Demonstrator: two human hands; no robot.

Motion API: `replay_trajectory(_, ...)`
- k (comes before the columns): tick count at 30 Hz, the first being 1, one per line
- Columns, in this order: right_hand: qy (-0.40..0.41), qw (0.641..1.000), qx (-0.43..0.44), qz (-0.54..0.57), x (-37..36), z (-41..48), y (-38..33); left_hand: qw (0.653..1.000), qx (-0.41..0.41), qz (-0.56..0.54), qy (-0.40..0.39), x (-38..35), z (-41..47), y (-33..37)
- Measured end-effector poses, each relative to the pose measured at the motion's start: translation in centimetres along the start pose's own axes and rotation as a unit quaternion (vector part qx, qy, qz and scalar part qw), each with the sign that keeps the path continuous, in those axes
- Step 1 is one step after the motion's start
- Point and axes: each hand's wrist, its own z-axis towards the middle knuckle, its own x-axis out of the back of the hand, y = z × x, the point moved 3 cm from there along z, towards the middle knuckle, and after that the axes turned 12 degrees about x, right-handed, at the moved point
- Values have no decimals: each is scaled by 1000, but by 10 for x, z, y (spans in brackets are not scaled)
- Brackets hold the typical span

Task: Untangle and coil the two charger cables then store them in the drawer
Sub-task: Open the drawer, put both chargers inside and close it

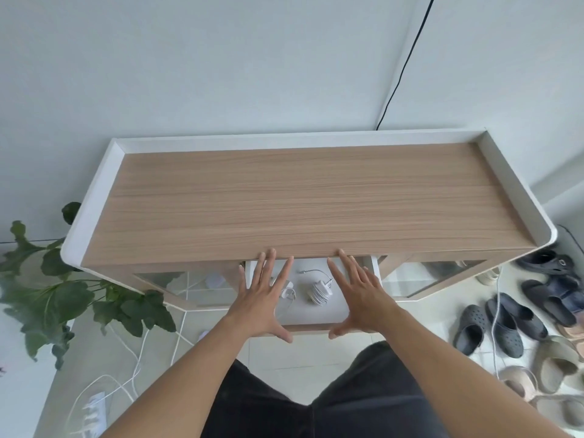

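A white drawer [316,314] stands pulled out under the wooden cabinet top [300,197]. One coiled white charger cable [319,290] lies in the middle of the drawer. A second white charger cable [289,294] lies to its left, partly hidden under my left hand [264,298]. My left hand is spread flat above the drawer's left side, thumb near the front edge. Over the drawer's right side my right hand [358,295] is spread the same way. Neither hand holds anything.
A leafy green plant [63,292] stands left of the cabinet. White cords and a power strip [91,409] lie on the floor at lower left. Several sandals and slippers [521,317] crowd the floor at right. A black cable [404,61] runs down the wall.
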Motion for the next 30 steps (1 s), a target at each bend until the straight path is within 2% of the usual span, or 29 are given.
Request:
replay_trajectory(4,-7,998,-37,-56,-1,5,-2,1000,8,8,13,-2,7,-5)
replay_trajectory(10,31,993,-53,-103,13,22,1,998,29,-18,54,2,25,-18)
replay_trajectory(16,58,997,-53,-13,26,47,16,994,41,-58,82,13,54,-28)
replay_trajectory(20,105,991,-71,40,28,72,23,991,54,-78,98,23,70,-26)
replay_trajectory(25,148,983,-86,60,27,94,29,983,77,-103,129,27,90,-25)
replay_trajectory(30,217,970,-109,25,17,109,31,975,103,-79,180,27,111,-17)
